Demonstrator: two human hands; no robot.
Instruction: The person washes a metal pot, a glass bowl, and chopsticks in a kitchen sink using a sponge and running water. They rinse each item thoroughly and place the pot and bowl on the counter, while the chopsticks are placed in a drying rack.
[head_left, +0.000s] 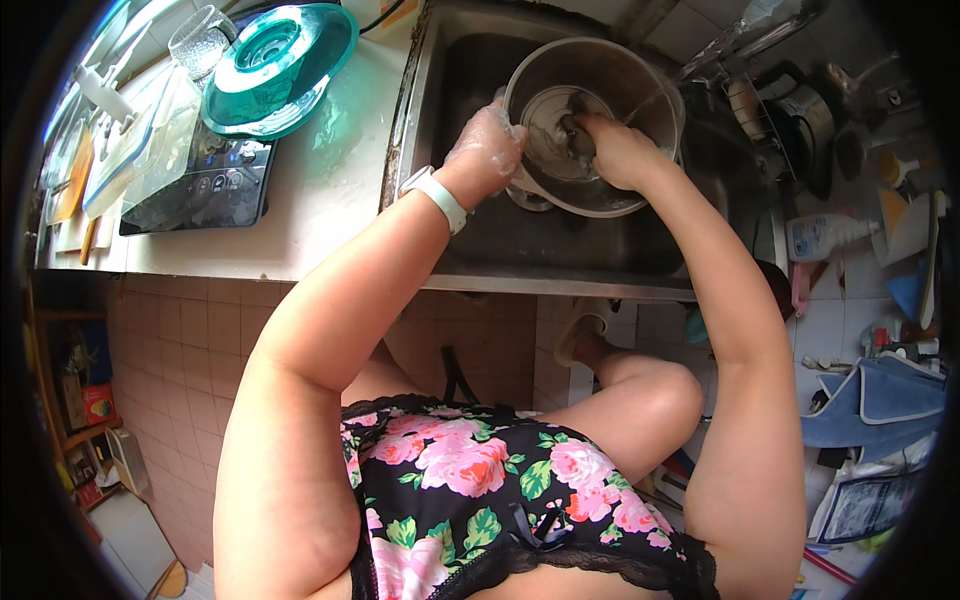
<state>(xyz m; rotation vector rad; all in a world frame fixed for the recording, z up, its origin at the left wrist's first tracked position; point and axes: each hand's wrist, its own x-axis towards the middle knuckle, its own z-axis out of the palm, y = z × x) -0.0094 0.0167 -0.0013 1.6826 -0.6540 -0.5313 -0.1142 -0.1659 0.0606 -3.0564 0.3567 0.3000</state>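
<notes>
A round metal pot (645, 196) is tilted towards me over the stainless-steel sink (517, 259). My left hand (491, 146) grips its left side near the rim; the hand is covered in clear film or suds, which I cannot tell apart. Inside the pot my right hand (619, 150) reaches to the bottom, its fingers on a dark grey scrubber (576, 139) whose exact kind is unclear. Cloudy water pools around the fingers. From the faucet (772, 37), a thin stream of water runs into the pot's right side. A drain fitting (529, 199) shows below the pot.
Left on the counter (330, 217), an upturned teal plastic basin (277, 67) rests over a black induction cooker (217, 180), beside a glass mug (199, 41) and clear plastic containers (142, 150). To the right are a wire rack (769, 127), a spray bottle (825, 234) and blue cloths (885, 405).
</notes>
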